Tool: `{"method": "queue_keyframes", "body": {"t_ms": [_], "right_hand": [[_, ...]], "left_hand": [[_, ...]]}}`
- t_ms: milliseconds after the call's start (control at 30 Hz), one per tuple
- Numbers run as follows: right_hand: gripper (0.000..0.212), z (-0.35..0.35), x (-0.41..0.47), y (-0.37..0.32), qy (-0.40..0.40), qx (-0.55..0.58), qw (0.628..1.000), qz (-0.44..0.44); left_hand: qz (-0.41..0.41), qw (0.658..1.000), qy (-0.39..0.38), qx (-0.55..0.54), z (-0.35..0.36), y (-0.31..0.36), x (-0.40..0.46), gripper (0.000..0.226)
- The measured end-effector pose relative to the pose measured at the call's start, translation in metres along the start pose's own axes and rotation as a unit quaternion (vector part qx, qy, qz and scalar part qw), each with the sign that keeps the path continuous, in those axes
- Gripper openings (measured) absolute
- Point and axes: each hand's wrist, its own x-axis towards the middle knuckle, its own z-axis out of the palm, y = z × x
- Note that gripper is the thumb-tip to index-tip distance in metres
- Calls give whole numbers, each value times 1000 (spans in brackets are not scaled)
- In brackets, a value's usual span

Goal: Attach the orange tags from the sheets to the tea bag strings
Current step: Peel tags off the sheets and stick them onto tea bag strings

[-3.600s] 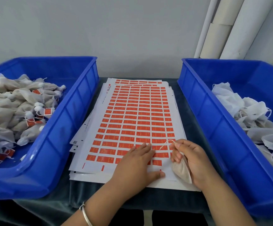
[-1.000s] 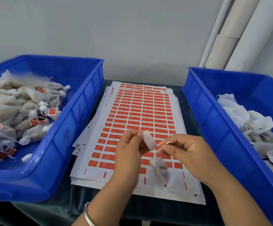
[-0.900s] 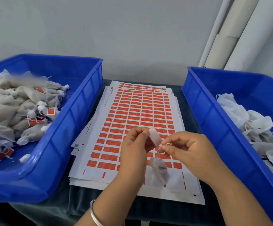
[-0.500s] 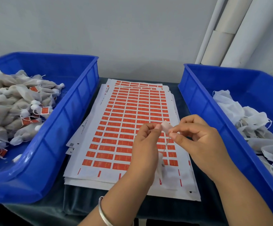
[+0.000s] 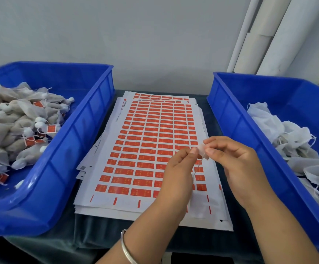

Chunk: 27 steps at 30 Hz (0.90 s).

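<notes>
Raised slightly, left hand point(image 5: 177, 168) and right hand point(image 5: 236, 162) pinch one tag point(image 5: 202, 150) between blue bins point(image 5: 78, 149), hiding sheets point(image 5: 145, 149).

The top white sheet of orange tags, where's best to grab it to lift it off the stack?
Take the top white sheet of orange tags by its bare near-left corner, coming from the left: that margin carries no tags, and both hands cover the right side.
</notes>
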Motion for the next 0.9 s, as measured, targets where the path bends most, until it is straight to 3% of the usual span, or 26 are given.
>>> {"method": "queue_keyframes", "body": {"t_ms": [100,233,467,533,900], "right_hand": [[35,-2,0,3,13,-8,1000,9],[9,-2,1,6,30,-16,999,17],[20,-4,2,11,62,-32,997,29],[20,-4,2,12,65,-37,997,32],[11,-6,2,5,89,-109,990,5]], "left_hand": [[-7,1000,0,-18,-1,-3,1,15],[-17,999,-2,-27,-3,-8,3,7],[-12,1000,3,-28,-3,-14,10,19],[-6,999,6,-33,-3,-15,11,14],[172,984,14,47,-5,-18,15,19]]}}
